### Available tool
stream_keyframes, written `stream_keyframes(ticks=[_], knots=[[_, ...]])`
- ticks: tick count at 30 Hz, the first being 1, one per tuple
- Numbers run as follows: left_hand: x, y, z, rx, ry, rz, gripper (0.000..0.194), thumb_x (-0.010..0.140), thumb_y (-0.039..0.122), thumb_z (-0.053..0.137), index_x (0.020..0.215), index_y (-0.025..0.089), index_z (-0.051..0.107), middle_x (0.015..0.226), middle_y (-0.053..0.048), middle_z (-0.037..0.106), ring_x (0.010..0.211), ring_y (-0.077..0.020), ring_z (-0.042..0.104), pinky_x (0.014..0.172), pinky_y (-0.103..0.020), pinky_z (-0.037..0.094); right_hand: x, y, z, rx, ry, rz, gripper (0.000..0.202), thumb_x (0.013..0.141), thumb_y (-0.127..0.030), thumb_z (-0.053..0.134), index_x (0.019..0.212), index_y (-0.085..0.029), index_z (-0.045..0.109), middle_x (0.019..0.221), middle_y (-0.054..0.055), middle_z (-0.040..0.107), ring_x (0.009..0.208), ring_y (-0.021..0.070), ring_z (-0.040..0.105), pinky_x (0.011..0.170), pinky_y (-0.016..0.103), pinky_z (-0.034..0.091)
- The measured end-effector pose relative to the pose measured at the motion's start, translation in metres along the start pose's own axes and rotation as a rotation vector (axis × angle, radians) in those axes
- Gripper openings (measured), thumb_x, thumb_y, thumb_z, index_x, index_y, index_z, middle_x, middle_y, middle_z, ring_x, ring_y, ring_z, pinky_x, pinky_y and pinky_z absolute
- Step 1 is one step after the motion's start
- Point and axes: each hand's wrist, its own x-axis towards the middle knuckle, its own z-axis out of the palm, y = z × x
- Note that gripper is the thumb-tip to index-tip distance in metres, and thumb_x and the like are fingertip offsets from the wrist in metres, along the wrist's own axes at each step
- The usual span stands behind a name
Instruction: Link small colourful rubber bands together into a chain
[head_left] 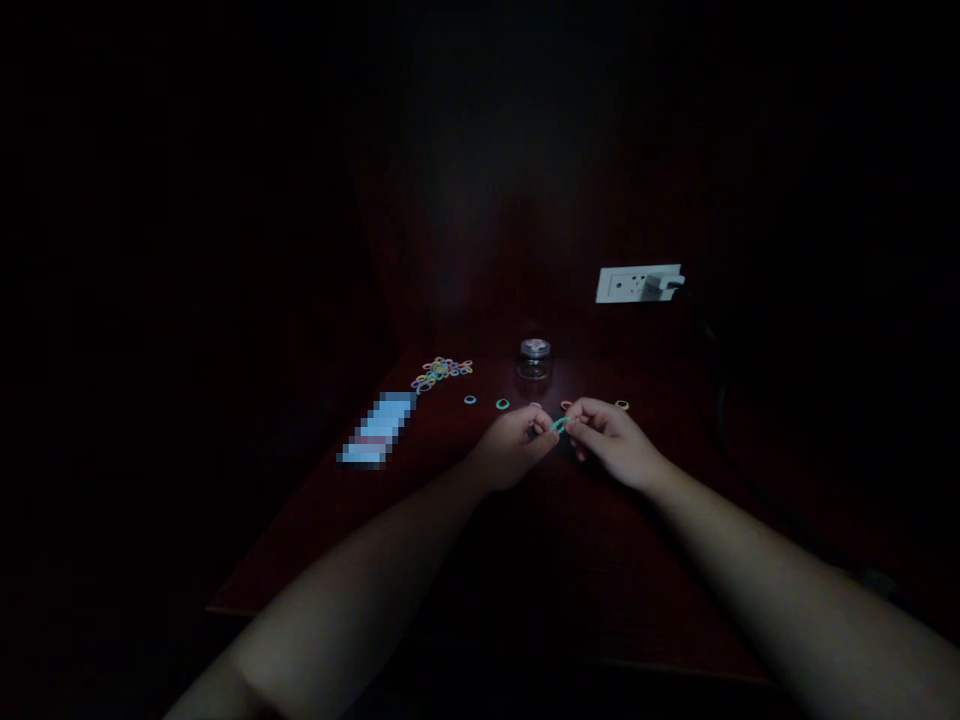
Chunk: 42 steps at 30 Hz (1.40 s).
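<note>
A slim, bright green hair tie (559, 425) sits pinched between the fingertips of the person's left hand (514, 447) and right hand (616, 446), nearer than the lidded jar (535, 360). Its narrow loop lies lengthwise from left to right, the right end higher in view.

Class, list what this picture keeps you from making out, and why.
Head view:
- Pale-blue rectangular screen: content blurred into blocks.
- Thin green band: partly covered by the left hand and right hand.
- Clear round jar: inside too small and dark.
- Dark cable: lower run fades into shadow.
</note>
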Motion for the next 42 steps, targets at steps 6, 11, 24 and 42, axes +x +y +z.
stream_keyframes(ticks=[6, 11, 24, 42], knots=[[0.0007, -0.0008, 0.0008, -0.078, 0.048, -0.022, 0.02, 0.082, 0.035, 0.054, 0.078, 0.015, 0.054, 0.068, 0.002, 0.052, 0.058, -0.0082, 0.043, 0.053, -0.02, 0.033, -0.0003, -0.0013, 0.0029, 0.028, -0.065, 0.003, 0.031, 0.076, -0.047, 0.062, 0.08, -0.017, 0.055, 0.059, -0.003, 0.05, 0.046, 0.0076, 0.044, 0.044, 0.021, 0.035], [-0.0002, -0.0024, 0.0016, -0.086, 0.023, -0.021, 0.018, 0.082, 0.033, 0.054, 0.079, 0.015, 0.054, 0.068, 0.003, 0.051, 0.057, -0.0077, 0.042, 0.053, -0.02, 0.033, -0.0005, -0.0001, 0.0014, -0.026, -0.02, -0.019, 0.028, 0.079, -0.044, 0.06, 0.077, -0.017, 0.055, 0.056, -0.004, 0.049, 0.046, 0.0086, 0.044, 0.045, 0.022, 0.034], [-0.0005, -0.0004, -0.0003, -0.033, -0.028, -0.01, 0.016, 0.082, 0.031, 0.052, 0.078, 0.016, 0.053, 0.067, 0.003, 0.05, 0.056, -0.0079, 0.041, 0.053, -0.02, 0.032, 0.0008, 0.0036, -0.0018, -0.03, 0.024, -0.035, 0.021, 0.082, -0.036, 0.057, 0.074, -0.017, 0.052, 0.054, -0.004, 0.05, 0.048, 0.0095, 0.045, 0.048, 0.022, 0.033], [0.0009, -0.0027, -0.001, -0.067, -0.016, -0.009, 0.018, 0.084, 0.032, 0.049, 0.078, 0.015, 0.052, 0.067, 0.003, 0.05, 0.058, -0.0085, 0.042, 0.054, -0.021, 0.032, 0.0016, 0.0041, 0.0001, 0.064, -0.073, -0.009, 0.026, 0.082, -0.042, 0.057, 0.078, -0.016, 0.055, 0.063, -0.002, 0.054, 0.049, 0.0084, 0.046, 0.05, 0.023, 0.035]])
